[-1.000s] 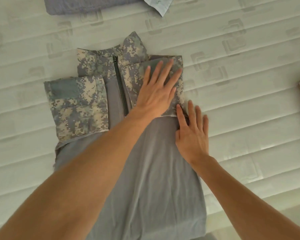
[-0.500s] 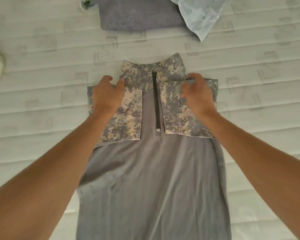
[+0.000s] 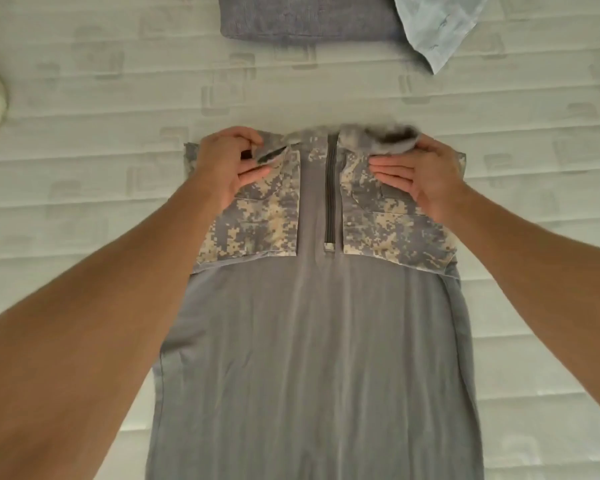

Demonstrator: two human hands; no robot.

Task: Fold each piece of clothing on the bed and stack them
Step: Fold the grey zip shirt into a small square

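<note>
two hands pinch the camouflage shirt (image 3: 312, 306) at its collar: left hand (image 3: 227, 164), right hand (image 3: 420, 174). shirt lies flat on mattress (image 3: 84, 98); folded grey garment (image 3: 309, 19) and pale blue cloth (image 3: 433, 29) beyond.

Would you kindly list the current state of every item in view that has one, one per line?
Camouflage zip shirt: flat on the mattress, sleeves folded in, collar end lifted.
Zipper: closed.
Left hand: pinches the shirt's left collar corner.
Right hand: grips the right collar corner.
Grey garment: folded, at the far edge.
Light blue garment: unfolded, overlapping the grey garment's right end.
Mattress: bare, quilted.
</note>
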